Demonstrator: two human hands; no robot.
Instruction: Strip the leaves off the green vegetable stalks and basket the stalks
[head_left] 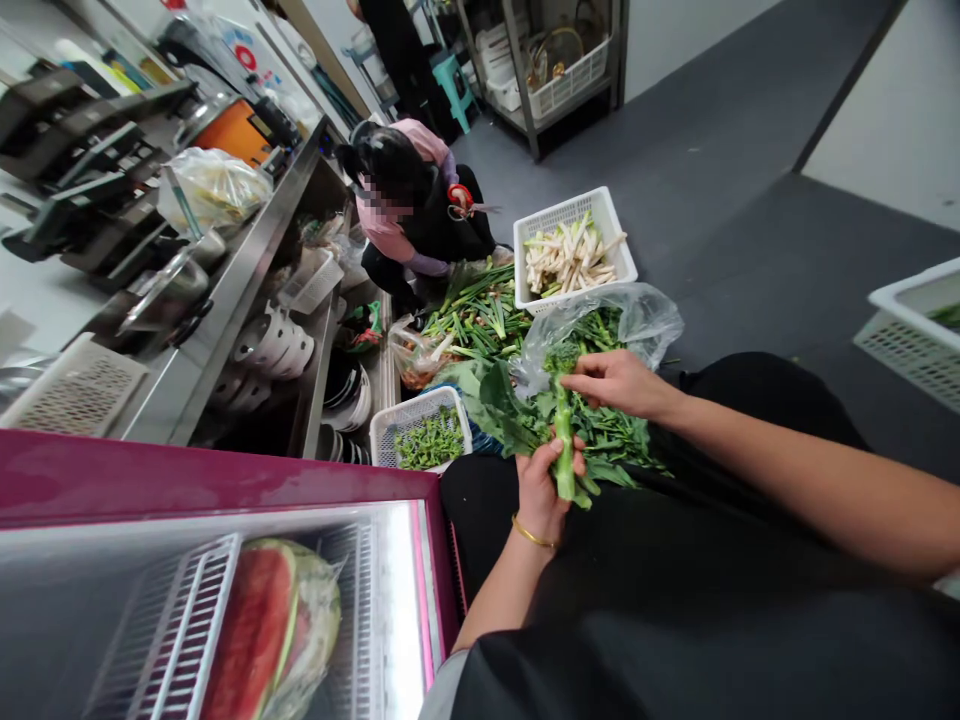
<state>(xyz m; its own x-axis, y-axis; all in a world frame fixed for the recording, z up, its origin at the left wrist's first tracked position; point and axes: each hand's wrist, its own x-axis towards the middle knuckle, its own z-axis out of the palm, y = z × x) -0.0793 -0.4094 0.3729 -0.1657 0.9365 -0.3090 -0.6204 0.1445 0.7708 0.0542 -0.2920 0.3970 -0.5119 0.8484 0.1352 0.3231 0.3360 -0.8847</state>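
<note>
A thick green broccoli stalk (564, 430) with a small floret head and broad leaves stands tilted in front of me. My left hand (546, 478) wraps round its lower part; a gold bangle circles that wrist. Near the top, my right hand (619, 384) pinches at the stalk just below the head; whether a leaf or stem is between its fingertips is hidden. Loose leaves (619, 440) lie in a heap beneath both hands, partly on a clear plastic bag (651, 312). A white basket (381, 440) of small green pieces sits to the left.
Across from me a crouching person (405, 200) holds red-handled scissors (460, 200) beside a pile of green onions (480, 310). A white basket (628, 262) holds pale trimmed stalks. At left stand a steel counter (247, 250) and a lit fridge (405, 570) with cut watermelon (255, 620).
</note>
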